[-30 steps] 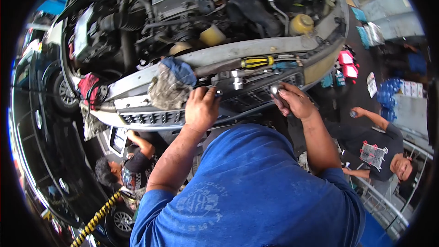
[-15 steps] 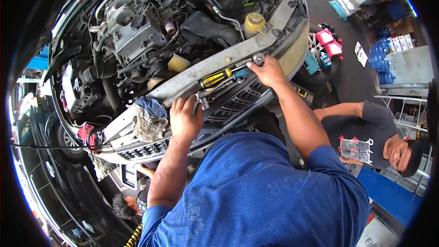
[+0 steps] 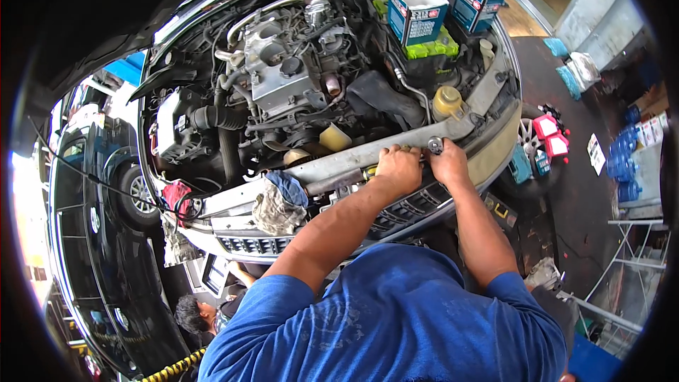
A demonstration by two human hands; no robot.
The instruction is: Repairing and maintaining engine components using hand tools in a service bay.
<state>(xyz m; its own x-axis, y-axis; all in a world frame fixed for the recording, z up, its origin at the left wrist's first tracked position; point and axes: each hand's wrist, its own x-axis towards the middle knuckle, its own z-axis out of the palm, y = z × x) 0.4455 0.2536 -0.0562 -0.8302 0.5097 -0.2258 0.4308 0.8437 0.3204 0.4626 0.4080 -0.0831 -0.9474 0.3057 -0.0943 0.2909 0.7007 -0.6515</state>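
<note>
My right hand (image 3: pixel 448 163) is closed round a ratchet wrench, whose round metal head (image 3: pixel 435 145) sticks up past the thumb. Close to its left, my left hand (image 3: pixel 398 170) lies with curled fingers over the front panel (image 3: pixel 382 143) of a car's open engine bay. What those fingers hold is hidden. A bit of a yellow-handled screwdriver (image 3: pixel 369 172) shows by the left wrist. Further left along the panel lie crumpled rags, one blue (image 3: pixel 286 187) and one dirty white (image 3: pixel 277 210).
The uncovered engine (image 3: pixel 276 78) fills the bay ahead. Blue boxes (image 3: pixel 417 14) stand on the battery side, near a yellow-capped reservoir (image 3: pixel 447 101). A person (image 3: pixel 198 311) is low at the left, by a dark vehicle (image 3: pixel 81 240). Water bottles (image 3: pixel 624 163) stand far right.
My left hand has moved right, from the loose tools to beside my right hand. The view has shifted, showing more of the engine bay. The person at the right has mostly left view.
</note>
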